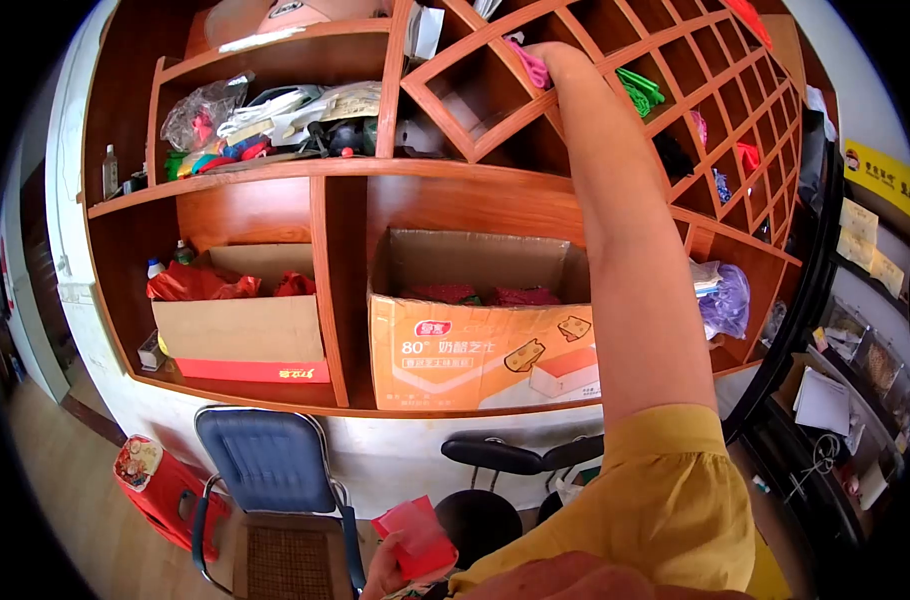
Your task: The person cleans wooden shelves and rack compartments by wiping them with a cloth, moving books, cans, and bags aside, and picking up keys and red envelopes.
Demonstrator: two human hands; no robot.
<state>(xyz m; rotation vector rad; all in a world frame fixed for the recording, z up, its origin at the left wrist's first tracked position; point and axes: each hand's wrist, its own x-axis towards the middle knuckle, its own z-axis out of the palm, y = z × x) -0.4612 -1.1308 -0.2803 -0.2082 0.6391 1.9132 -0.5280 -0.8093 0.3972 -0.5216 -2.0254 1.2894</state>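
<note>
My right hand [553, 62] reaches up into a diamond compartment of the wooden lattice [445, 110]. A pink, soft-looking item [531, 66] sticks out in front of the slat against this hand, which seems closed on it; my fingers are mostly hidden. Low in the view, my left hand [385, 572] grips a flat red packet [417, 538], its fingers closed at the packet's left edge. A bright green bundle [639, 90] lies in a compartment to the right of my forearm.
An orange printed carton [485, 350] and a smaller carton [240, 335] stand on the lower shelf. Plastic bags and loose goods [295, 115] fill the upper left shelf. Below are a blue chair [265, 460], black stools [490, 456] and a red plastic stool [165, 495].
</note>
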